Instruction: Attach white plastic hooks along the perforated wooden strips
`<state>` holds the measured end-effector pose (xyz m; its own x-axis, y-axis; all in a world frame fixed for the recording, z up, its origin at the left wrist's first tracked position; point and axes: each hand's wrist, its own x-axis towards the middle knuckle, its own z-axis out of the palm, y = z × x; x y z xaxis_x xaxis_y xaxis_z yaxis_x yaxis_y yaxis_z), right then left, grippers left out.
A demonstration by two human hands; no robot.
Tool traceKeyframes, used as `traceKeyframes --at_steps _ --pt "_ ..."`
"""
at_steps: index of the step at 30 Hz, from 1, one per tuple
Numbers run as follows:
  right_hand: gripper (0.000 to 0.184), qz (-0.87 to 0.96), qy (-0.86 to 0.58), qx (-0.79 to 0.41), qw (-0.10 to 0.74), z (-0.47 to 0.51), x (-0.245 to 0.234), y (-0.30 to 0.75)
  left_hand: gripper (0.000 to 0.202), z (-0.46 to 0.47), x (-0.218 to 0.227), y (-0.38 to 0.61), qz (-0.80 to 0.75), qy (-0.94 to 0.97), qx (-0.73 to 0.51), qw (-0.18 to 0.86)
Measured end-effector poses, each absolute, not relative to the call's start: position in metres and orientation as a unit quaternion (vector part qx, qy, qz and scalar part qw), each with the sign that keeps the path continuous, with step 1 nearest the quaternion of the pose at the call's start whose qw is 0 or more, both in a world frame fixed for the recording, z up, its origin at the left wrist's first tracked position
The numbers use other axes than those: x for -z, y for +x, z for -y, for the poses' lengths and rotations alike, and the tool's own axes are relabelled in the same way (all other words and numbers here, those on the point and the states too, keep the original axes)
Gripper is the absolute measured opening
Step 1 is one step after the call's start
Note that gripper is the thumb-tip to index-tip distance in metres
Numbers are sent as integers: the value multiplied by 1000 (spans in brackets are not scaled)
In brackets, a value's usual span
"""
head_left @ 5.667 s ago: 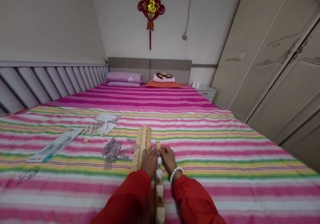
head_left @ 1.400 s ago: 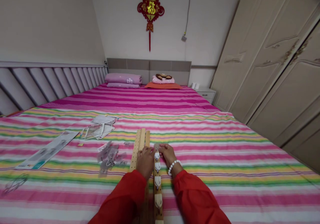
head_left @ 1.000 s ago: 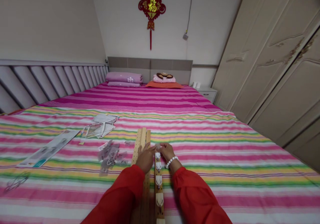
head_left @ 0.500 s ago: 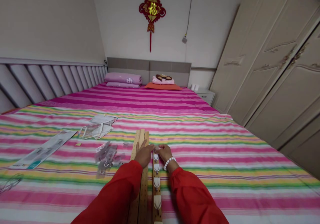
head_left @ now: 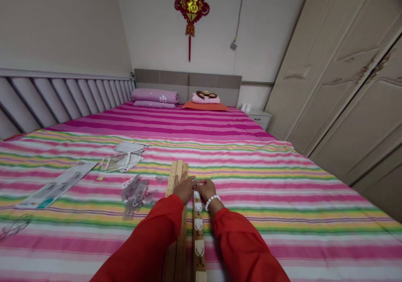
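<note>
Head view: hook strip (head_left: 197, 236) is laid lengthwise on the striped bedsheet (head_left: 266, 181), between the forearms, far end under the fingertips; it's wooden, with holes drilled along it. A single row of white-to-cream hooks (head_left: 198, 224) is seen on its face; the nearest is cut off by the bottom edge, the farthest is crowded by the fingers

Left hand (head_left: 184, 187) is rested palm-down over the wooden slats (head_left: 179, 169) beside the strip, fingers partly spread, index pointed at the strip's far end; thumb is hidden, so whether anything is gripped can't be told. Lower stretch of the slats is partly covered by the left sleeve (head_left: 157, 227)

Right hand (head_left: 207, 190) is brought in from the other side, thumb and fingers drawn close together at a small shiny piece (head_left: 197, 184) at the same end; piece is too small and too covered to identify, firm grip can't be confirmed. White bead bracelet (head_left: 212, 202) is worn on that wrist

Clear plastic packets (head_left: 135, 196) are heaped near the slats, contents blurred; long packaging card (head_left: 59, 185) is laid farther out, print unreadable. Thin looped item (head_left: 15, 226) is cut by the left edge, can't be made out
</note>
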<state>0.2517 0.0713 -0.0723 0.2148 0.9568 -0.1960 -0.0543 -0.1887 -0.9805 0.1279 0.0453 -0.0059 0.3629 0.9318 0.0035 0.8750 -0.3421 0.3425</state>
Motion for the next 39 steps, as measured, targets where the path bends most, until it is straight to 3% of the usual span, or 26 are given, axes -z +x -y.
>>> traceKeyframes --at_steps 10,16,23,29,39 --pt "27 335 -578 -519 533 -57 57 256 71 -45 13 121 -551 812 -107 160" --pt "9 325 -561 -541 536 -48 49 259 57 -32 7 104 -543 801 -188 169" --pt "20 309 -531 -557 559 -16 40 262 40 34 16 50 -518 721 -392 240" --pt "21 285 -517 -576 565 30 32 270 30 92 38 26 -552 616 -519 215" --pt "34 285 -481 -541 628 157 36 274 26 96 51 27 -570 618 -523 138"
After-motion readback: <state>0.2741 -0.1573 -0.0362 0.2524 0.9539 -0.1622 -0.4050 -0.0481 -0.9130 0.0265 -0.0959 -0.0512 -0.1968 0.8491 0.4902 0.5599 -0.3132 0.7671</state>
